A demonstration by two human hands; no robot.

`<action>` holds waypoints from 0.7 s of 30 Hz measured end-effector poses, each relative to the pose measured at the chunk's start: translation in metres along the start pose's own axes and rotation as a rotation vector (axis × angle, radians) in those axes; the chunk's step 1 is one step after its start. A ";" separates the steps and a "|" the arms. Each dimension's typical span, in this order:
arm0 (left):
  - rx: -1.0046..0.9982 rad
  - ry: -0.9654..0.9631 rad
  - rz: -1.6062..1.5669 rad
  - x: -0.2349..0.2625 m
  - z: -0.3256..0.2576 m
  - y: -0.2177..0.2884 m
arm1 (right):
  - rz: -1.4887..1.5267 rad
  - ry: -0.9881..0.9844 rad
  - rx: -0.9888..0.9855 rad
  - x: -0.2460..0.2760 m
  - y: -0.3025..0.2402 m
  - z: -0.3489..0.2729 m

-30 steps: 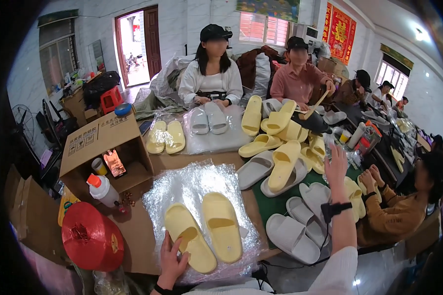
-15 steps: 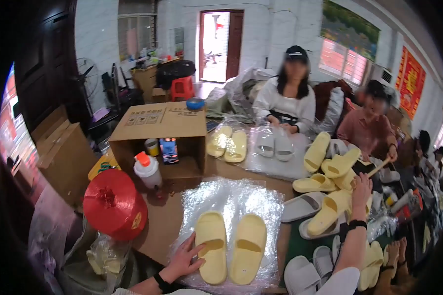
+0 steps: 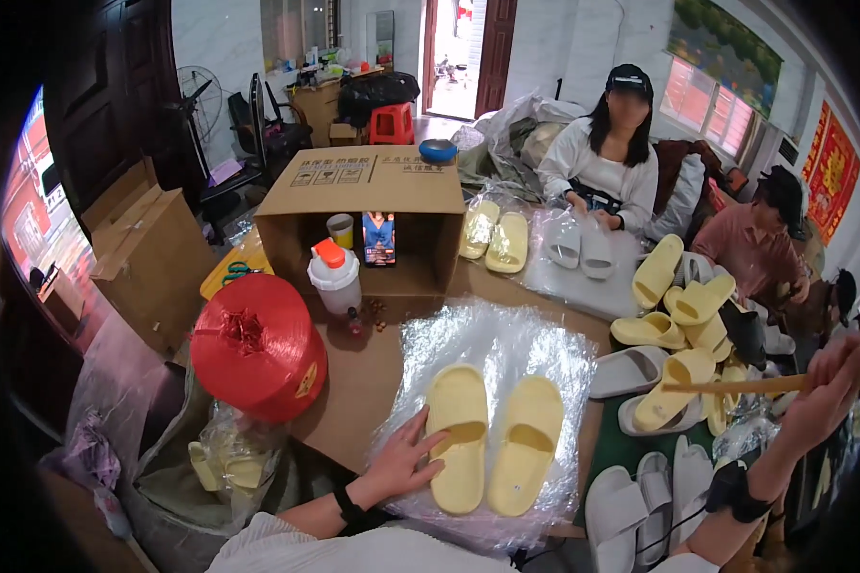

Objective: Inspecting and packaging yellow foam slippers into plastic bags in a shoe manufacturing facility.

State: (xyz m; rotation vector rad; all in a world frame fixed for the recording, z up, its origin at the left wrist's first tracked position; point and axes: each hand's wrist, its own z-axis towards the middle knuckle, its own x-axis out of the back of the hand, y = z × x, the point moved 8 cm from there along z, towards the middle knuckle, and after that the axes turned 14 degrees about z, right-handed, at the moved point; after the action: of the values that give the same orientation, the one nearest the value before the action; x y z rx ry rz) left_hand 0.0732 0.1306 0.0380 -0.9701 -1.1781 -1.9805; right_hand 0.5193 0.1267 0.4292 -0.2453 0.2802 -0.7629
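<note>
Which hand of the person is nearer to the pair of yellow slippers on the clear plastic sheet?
Left. The left hand lies against the pair of yellow slippers; the right hand is raised far to the right, gripping a wooden stick.

— Where do your hands stand?

— Your left hand [image 3: 401,465] lies on the plastic sheet [image 3: 492,349], touching the left slipper [image 3: 457,435]; the right slipper [image 3: 527,444] lies just beside it. Your right hand [image 3: 831,382] is far to the right, holding a stick [image 3: 736,386] above the slipper pile [image 3: 683,320].

— And behind the sheet?

— The cardboard box [image 3: 373,181], with a bottle [image 3: 335,279] before it. The twine spool [image 3: 256,346] stands left of the sheet.
</note>
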 end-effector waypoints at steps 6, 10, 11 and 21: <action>-0.024 0.072 -0.015 0.000 -0.004 -0.003 | 0.533 -0.170 -0.574 -0.054 0.082 -0.084; -0.019 0.080 0.006 0.001 -0.005 -0.001 | 0.422 -0.401 -0.624 -0.053 0.099 -0.191; -0.021 0.075 0.018 0.001 -0.003 0.000 | 0.369 -0.440 -0.665 -0.047 0.099 -0.219; -0.004 0.062 -0.024 0.000 -0.008 -0.006 | 0.528 -0.147 -0.976 -0.002 0.051 -0.249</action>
State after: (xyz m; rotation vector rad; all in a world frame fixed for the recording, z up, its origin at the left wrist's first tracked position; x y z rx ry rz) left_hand 0.0664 0.1258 0.0332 -0.8936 -1.1567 -2.0185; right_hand 0.4674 0.1344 0.1808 -1.0959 0.5380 -0.0300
